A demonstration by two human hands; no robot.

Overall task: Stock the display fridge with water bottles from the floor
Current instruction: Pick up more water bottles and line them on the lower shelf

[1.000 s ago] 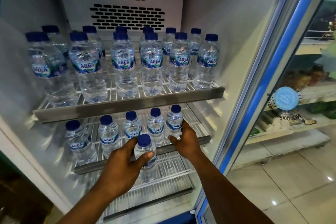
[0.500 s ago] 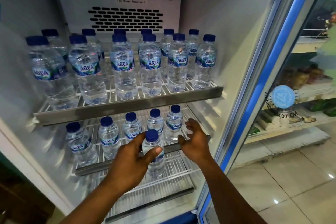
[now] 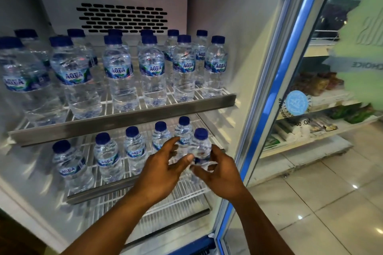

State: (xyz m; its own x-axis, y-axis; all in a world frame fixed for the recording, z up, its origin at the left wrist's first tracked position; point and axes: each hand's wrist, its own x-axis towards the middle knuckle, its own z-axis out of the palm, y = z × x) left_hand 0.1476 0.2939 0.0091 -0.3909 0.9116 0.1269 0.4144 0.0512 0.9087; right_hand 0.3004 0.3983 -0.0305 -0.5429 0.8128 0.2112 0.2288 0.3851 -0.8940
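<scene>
A small shop: a glass-door display fridge (image 3: 238, 27) holds rows of identical Aqua water bottles (image 3: 152, 72) on wire shelves (image 3: 128, 119), and through its open door (image 3: 275, 93) show white store shelves (image 3: 323, 130) stacked with packaged goods (image 3: 315, 84) above a glossy tiled floor (image 3: 331, 203)

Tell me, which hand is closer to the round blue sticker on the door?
Right. The right hand is down-left of the sticker; the left hand is farther left.
</scene>
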